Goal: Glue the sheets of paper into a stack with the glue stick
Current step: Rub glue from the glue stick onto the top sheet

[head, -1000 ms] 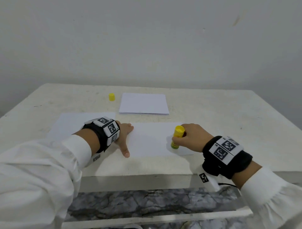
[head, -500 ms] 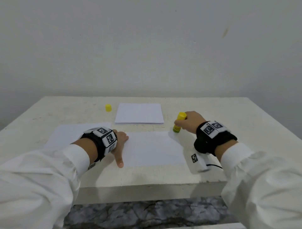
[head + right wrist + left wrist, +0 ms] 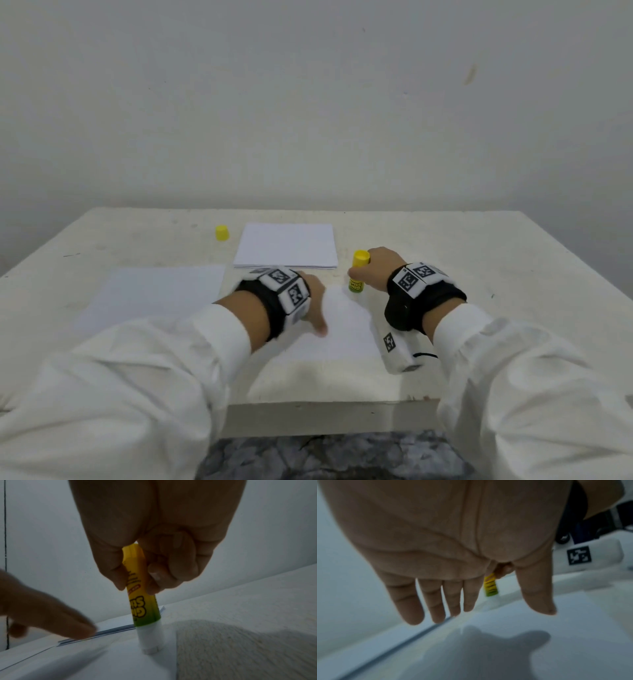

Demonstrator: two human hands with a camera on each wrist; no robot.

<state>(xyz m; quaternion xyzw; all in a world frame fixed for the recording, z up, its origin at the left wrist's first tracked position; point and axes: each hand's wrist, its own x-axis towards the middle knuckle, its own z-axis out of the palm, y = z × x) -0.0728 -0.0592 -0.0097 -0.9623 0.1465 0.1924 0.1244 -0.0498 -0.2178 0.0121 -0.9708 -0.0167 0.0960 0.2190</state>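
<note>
My right hand [image 3: 371,272] grips an uncapped yellow-green glue stick [image 3: 358,277] upright. Its white tip [image 3: 150,641] presses on the far right corner of a single white sheet [image 3: 342,329] near the table's front edge. My left hand [image 3: 313,301] hovers over the middle of that sheet with straight fingers [image 3: 435,601] spread, holding nothing; its shadow falls on the paper below. A stack of white sheets [image 3: 287,245] lies behind the sheet. Another single sheet [image 3: 154,294] lies to the left.
The yellow cap [image 3: 222,233] stands on the white table [image 3: 479,253] left of the stack. A plain wall rises behind the table. The table's front edge [image 3: 325,406] runs just below my wrists.
My right hand carried the glue stick from the sheet's near right area to its far right corner. My left hand lifted off the sheet's left edge and moved right, over the sheet.
</note>
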